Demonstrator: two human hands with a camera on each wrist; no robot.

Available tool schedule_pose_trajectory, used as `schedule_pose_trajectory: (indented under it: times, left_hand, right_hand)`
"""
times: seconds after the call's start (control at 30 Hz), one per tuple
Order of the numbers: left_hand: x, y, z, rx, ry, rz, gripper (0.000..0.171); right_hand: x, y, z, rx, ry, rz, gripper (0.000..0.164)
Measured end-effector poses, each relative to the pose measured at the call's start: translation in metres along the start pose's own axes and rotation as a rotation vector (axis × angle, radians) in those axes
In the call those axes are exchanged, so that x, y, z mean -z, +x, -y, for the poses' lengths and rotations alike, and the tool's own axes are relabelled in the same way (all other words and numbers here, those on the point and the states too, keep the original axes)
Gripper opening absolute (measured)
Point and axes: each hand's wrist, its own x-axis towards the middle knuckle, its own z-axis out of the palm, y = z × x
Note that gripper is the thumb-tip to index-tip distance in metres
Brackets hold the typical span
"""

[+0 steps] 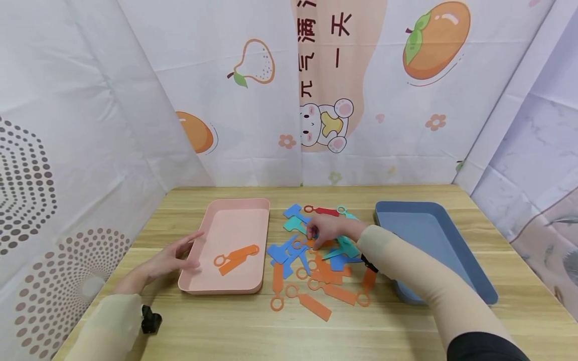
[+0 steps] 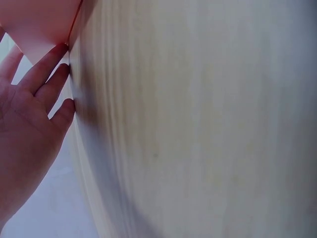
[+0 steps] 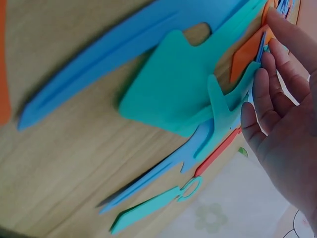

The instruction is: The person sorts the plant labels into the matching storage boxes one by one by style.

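Observation:
My left hand (image 1: 173,258) rests its spread fingers against the left rim of the pink tray (image 1: 235,220); in the left wrist view its fingertips (image 2: 62,72) are at the tray's side. Two flat orange ring-ended pieces (image 1: 237,256) lie crossed inside that tray. Over the pile between the trays, my right hand (image 1: 325,228) has curled fingers and pinches a flat orange ring-ended piece (image 1: 310,243) low among the others. In the right wrist view, its fingertips partly hide this spot. Close beside them are teal axe-shaped pieces (image 3: 168,84) and a blue blade-shaped piece (image 3: 104,59).
A blue-grey tray (image 1: 417,225) stands on the right, partly under my right forearm. More orange ring-ended pieces (image 1: 314,306) lie at the pile's front, with a red one (image 1: 326,211) at its back. A printed curtain (image 1: 253,165) hangs behind the wooden table (image 1: 253,331).

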Motion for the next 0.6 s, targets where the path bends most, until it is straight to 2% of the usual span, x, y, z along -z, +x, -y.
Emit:
schedule_pose_trajectory:
  times: [0.17,0.4,0.6]
  left_hand:
    - [-0.0002,-0.0005,-0.0008,-0.001,0.011,-0.006,0.085]
    - [-0.0006,-0.0004,0.0020,-0.004,0.005,0.001,0.086]
    - [-0.0007,-0.0001,0.0013,-0.006,-0.007,0.000,0.086]
  right_hand:
    - [-0.0011,0.0008,-0.0039,0.016,0.034,0.008,0.018]
    - [-0.0033,0.0033,-0.0045,0.039,0.003,0.018,0.019]
    - [-0.0027,0.0010,-0.0012,0.036,0.018,0.018,0.023]
